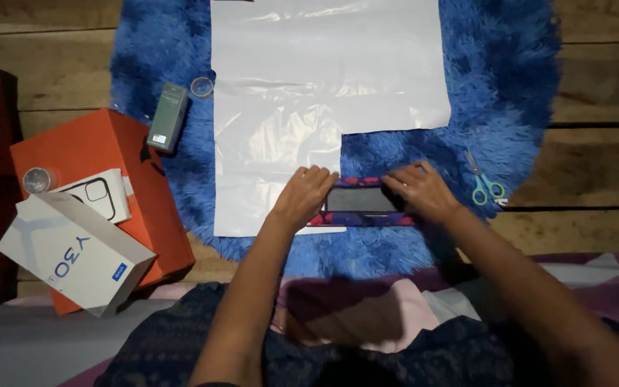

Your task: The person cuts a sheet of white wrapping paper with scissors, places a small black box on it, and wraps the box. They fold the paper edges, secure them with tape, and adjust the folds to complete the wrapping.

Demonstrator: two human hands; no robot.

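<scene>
On rug [510,86], both hands — left hand [302,197], right hand [424,192] — pressing box [356,201]

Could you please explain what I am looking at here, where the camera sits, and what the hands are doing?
This is one view from a camera worn on a person's head, looking down. No machine: two bare hands. The left hand and right hand press on a dark flat box lying on patterned wrapping paper. Under it are a white sheet and a fluffy blue rug. Nearby lie scissors, a tape roll, a slim green box and an orange box.
</scene>
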